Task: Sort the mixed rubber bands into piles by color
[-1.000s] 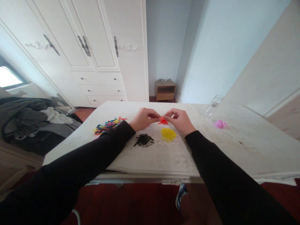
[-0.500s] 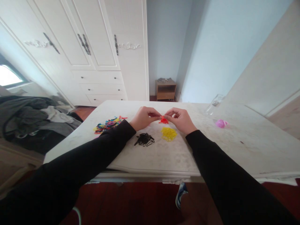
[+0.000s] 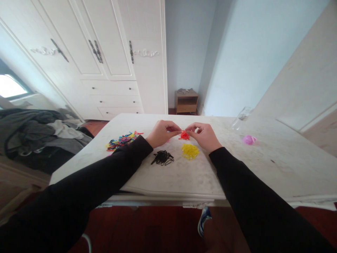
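My left hand point(image 3: 163, 133) and my right hand point(image 3: 201, 134) face each other over the middle of the white table, both in a pinch. Between their fingertips a thin red rubber band point(image 3: 183, 130) is stretched. Just below it lies a small heap of red rubber bands point(image 3: 184, 136). Nearer to me are a yellow heap of rubber bands point(image 3: 190, 151) and a black heap of rubber bands point(image 3: 162, 158). Left of my left hand, a mixed-colour pile of rubber bands point(image 3: 122, 141) is partly covered by my sleeve. A pinkish bit shows beside my left palm, mostly hidden.
On the right of the table point(image 3: 263, 168) lie a clear glass jar point(image 3: 240, 119) on its side and a crumpled pink-purple object point(image 3: 249, 140). Dark clothes point(image 3: 34, 140) are heaped at the left. A white wardrobe point(image 3: 113, 88) and small wooden cabinet point(image 3: 186, 101) stand behind.
My fingertips have moved slightly apart, and the red band between them now shows as a thin line. The heaps have stayed in place; the view has shifted slightly.
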`<state>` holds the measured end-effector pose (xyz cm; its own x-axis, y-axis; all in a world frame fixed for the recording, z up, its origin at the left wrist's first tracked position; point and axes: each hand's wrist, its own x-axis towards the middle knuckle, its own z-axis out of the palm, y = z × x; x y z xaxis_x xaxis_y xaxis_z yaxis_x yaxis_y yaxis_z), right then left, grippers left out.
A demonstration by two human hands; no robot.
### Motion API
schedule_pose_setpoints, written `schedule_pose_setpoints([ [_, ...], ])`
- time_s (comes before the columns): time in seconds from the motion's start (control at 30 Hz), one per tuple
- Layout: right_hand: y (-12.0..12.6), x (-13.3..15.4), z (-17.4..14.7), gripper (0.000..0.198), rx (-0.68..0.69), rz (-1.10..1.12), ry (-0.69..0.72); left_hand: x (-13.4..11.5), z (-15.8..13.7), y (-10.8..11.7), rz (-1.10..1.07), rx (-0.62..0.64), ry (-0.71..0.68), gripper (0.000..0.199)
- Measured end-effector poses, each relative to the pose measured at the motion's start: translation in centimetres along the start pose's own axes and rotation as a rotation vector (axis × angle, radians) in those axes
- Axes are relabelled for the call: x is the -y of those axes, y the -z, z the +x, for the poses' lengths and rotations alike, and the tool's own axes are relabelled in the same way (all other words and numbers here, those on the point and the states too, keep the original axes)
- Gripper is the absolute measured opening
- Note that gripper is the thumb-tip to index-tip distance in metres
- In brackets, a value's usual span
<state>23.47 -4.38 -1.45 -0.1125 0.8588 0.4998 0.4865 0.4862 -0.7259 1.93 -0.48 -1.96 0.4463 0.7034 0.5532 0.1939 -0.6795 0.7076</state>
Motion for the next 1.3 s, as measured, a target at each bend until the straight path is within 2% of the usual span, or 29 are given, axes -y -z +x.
schedule_pose_setpoints([
  [0.13, 0.3, -0.2, 0.2, 0.01, -0.088, 0.001, -0.004, 0.1, 0.2, 0.3, 0.025, -0.018, 0.022, 0.011],
  [0.4, 0.0, 0.0, 0.0, 0.015, -0.027, 0.009, -0.01, 0.0, 0.0, 0.0, -0.066, 0.026, 0.067, 0.02],
  [0.6, -0.1, 0.1, -0.1, 0.017, 0.019, 0.034, -0.017, -0.3, -0.3, -0.3, -0.054, 0.069, 0.053, 0.015],
  [0.83, -0.2, 0.4, 0.1, 0.009, -0.018, -0.005, -0.012, -1.0, -0.1, -0.1, 0.031, 0.015, 0.052, 0.01],
  [0.93, 0.2, 0.1, 0.4, 0.006, -0.104, -0.018, -0.029, -1.0, 0.1, 0.1, 0.015, -0.005, 0.081, 0.009],
  [1.07, 0.9, -0.7, 0.7, 0.007, -0.386, -0.005, -0.075, -0.8, 0.5, 0.5, -0.056, -0.012, 0.117, 0.01],
  [1.1, 1.0, -0.8, 0.7, 0.008, -0.417, 0.002, -0.077, -0.8, 0.6, 0.5, -0.068, -0.01, 0.116, 0.01],
  [1.17, 0.8, -0.9, 0.7, 0.01, -0.368, 0.015, -0.06, -0.7, 0.5, 0.4, -0.076, -0.009, 0.107, 0.011],
  [1.3, 0.1, -0.5, 0.3, 0.015, -0.061, 0.025, -0.024, -0.5, 0.2, -0.1, -0.069, 0.007, 0.085, 0.014],
])
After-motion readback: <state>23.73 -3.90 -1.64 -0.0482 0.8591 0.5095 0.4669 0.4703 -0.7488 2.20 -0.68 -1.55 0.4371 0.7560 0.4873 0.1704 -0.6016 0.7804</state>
